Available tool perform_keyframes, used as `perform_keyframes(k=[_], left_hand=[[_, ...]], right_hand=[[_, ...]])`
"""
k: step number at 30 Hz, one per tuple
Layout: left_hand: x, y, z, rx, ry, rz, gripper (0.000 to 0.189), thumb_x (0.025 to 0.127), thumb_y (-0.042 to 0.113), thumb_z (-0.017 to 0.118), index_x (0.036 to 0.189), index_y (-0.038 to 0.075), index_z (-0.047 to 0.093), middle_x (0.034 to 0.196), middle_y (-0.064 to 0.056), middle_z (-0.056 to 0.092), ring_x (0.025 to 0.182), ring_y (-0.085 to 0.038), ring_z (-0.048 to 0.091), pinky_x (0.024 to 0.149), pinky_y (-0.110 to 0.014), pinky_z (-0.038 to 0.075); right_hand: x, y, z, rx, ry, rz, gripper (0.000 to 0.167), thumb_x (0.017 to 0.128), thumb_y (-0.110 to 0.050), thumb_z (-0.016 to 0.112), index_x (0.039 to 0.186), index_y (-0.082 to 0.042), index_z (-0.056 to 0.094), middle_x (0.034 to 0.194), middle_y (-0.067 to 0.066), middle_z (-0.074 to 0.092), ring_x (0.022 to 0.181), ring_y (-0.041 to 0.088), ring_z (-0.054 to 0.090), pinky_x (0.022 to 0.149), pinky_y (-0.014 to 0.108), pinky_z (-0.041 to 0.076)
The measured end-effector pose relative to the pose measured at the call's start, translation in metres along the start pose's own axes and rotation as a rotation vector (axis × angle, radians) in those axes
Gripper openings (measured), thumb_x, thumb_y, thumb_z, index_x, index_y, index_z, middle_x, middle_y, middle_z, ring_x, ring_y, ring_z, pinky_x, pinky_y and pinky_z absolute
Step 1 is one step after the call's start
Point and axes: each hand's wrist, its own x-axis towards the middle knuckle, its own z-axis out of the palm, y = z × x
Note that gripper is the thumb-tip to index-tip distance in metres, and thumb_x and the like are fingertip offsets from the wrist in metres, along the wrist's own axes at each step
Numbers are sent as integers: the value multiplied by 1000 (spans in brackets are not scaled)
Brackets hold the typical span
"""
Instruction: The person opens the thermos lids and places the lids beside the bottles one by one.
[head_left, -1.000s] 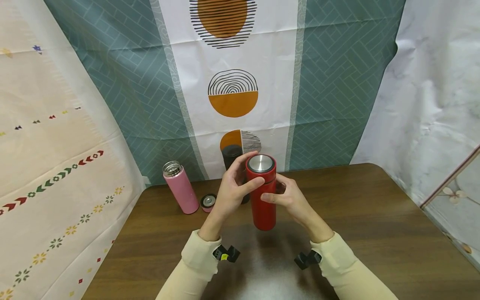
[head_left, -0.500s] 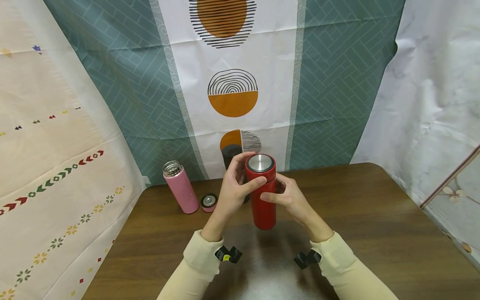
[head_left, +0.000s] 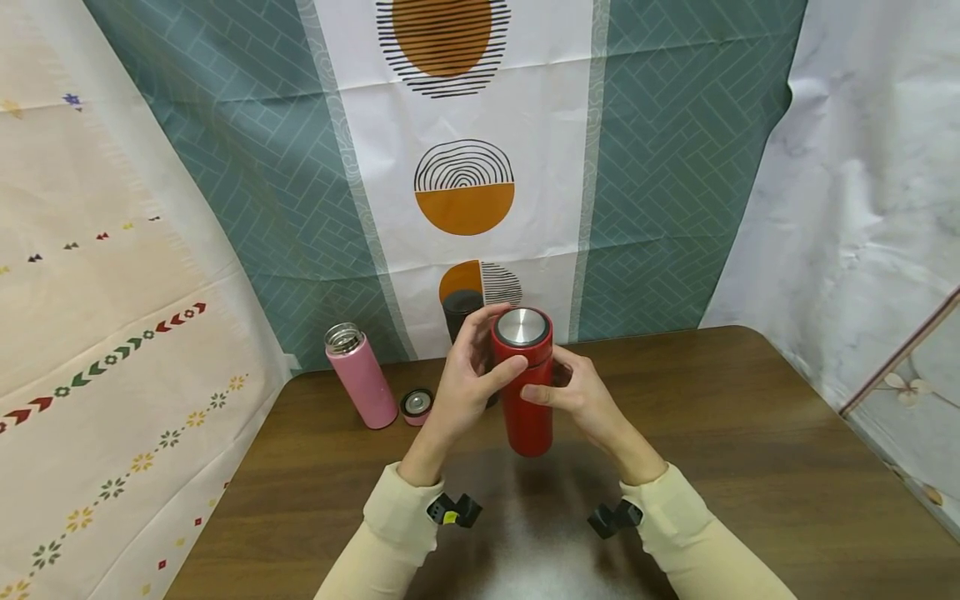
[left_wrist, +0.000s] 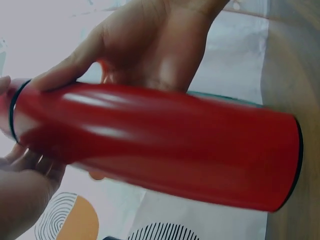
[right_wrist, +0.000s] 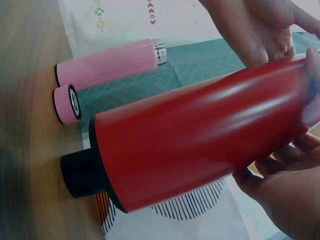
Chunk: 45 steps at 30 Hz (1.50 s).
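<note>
Over by the far edge hangs a teal and white cloth [head_left: 667,167], and in front of it spreads the brown wooden surface [head_left: 712,433]. Above the middle of that surface, nearer its far edge than its near one, a tall red flask [head_left: 528,417] is held upright and seems to be off the wood. Toward the far left corner stands a pink bottle [head_left: 365,383], its metal neck bare. A black bottle [head_left: 462,308] is near the far edge, partly hidden behind the left hand [head_left: 467,375]. That hand grips the top of the flask, thumb at the seam under its silver-topped cap; the right hand [head_left: 581,396] clasps the flask lower, thumb across its front. Just right of the pink bottle lies a pink lid [head_left: 417,405].
</note>
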Motion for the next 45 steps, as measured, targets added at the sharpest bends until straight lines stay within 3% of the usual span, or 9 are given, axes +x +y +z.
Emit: perform_keyframes(k=[7,15,18,23,29,36,45], left_hand=[[-2,0,-8,17,-50,6,75,97,45,72,155,9,41,144,-16,57,133,-27,53,118,-50,38],[-4,0,-12,7,-79,42,63,103,36,62,156,8,42,144,-16,58,129,-27,57,107,-40,50],[-3,0,-12,-5,-60,39,63,102,38,65,154,9,44,143,-15,58,127,-28,57,107,-38,50],[-2,-2,-9,6,-17,21,77,95,50,74,155,11,45,146,-11,56,131,-29,54,113,-46,44],[0,-2,-7,60,-12,-12,84,91,60,73,156,12,48,145,-7,52,134,-26,54,114,-48,44],[0,-3,-4,17,9,-15,82,90,55,77,151,10,45,143,-12,58,132,-28,55,116,-54,39],[0,-2,5,-9,102,12,83,86,50,84,146,8,46,134,-12,63,121,-28,60,103,-41,48]], right_hand=[[0,-1,0,-5,2,8,53,91,-25,78,137,-3,62,121,11,72,105,32,67,90,43,58],[0,0,2,0,9,4,53,90,-25,79,135,-2,63,116,10,73,102,31,69,88,41,59],[0,0,2,0,6,3,53,90,-25,79,135,-3,63,116,10,73,102,31,69,88,42,59],[0,-1,2,4,3,0,53,90,-24,79,136,-3,63,118,11,73,104,31,68,89,42,58],[-1,0,2,-3,6,4,55,91,-26,78,138,-3,62,120,11,72,107,32,68,90,43,58],[-1,1,1,-18,3,9,56,91,-28,78,138,-4,62,120,11,72,105,31,68,90,42,58],[0,2,4,-58,16,-8,55,90,-30,80,136,-5,64,116,10,73,103,30,68,88,38,58]])
